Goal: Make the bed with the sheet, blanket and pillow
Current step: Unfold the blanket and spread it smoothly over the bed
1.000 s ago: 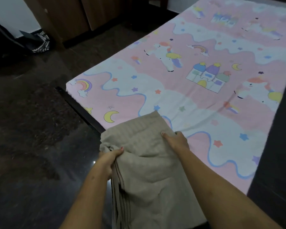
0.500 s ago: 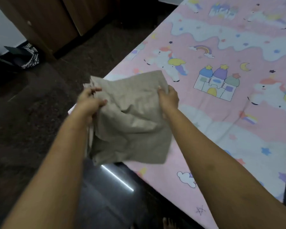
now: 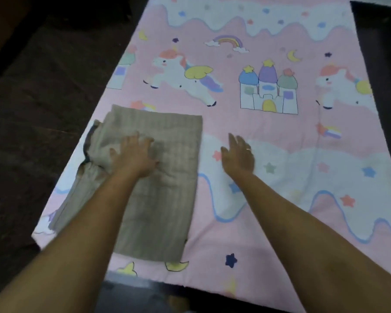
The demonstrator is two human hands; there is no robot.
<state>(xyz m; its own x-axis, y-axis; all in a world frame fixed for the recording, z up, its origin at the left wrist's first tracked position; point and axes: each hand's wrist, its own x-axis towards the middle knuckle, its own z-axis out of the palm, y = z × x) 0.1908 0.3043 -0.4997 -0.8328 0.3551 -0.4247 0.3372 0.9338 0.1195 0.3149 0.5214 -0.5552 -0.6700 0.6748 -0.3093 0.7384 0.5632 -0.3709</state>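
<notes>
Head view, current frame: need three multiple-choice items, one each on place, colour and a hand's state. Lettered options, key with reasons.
1. Where does the folded blanket lie?
A. draped over both arms
B. flat on the near-left part of the sheet
C. at the sheet's far edge

2. What colour is the blanket?
A. beige
B. blue
C. red

3. What is the right hand doing?
A. gripping the blanket
B. open beside the blanket, holding nothing
C. pinching the sheet

Key:
1 B: it lies flat under the left hand, near the sheet's near-left corner.
2 A: its ribbed cloth is beige against the pink sheet.
3 B: its fingers are straight and clear of the blanket's edge.
</notes>
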